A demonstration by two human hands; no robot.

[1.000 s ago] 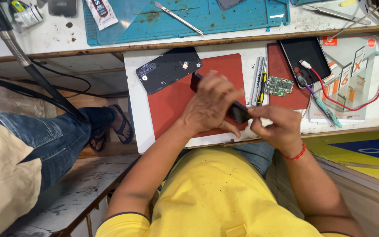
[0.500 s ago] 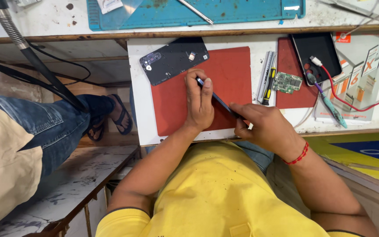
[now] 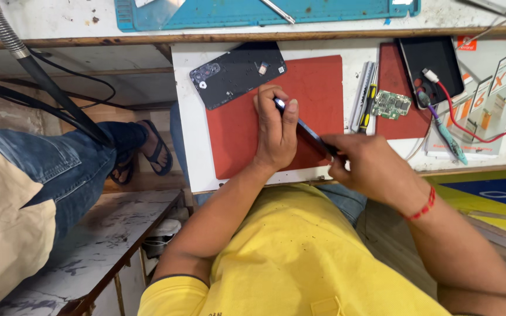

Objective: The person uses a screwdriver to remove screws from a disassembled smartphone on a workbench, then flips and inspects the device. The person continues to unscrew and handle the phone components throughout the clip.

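Note:
Both hands hold a thin dark phone body (image 3: 310,132) edge-on over a red work mat (image 3: 317,76). My left hand (image 3: 273,134) grips its far end, thumb pressed on the top corner. My right hand (image 3: 367,167), with a red thread at the wrist, pinches the near end. A black phone back cover (image 3: 235,73) with camera holes lies flat on the mat's upper left corner, just beyond my left hand.
Right of the mat lie a yellow-black screwdriver (image 3: 367,104), a small green circuit board (image 3: 392,104) and a dark device (image 3: 431,61) with a red cable (image 3: 469,131). A teal mat (image 3: 218,13) lies on the far bench. Another person's jeans-clad leg (image 3: 54,169) and sandalled foot are at left.
My hands, bunched together around the phone a second ago, have spread apart along it. The left hand has moved up to its far end and the phone now stands on edge.

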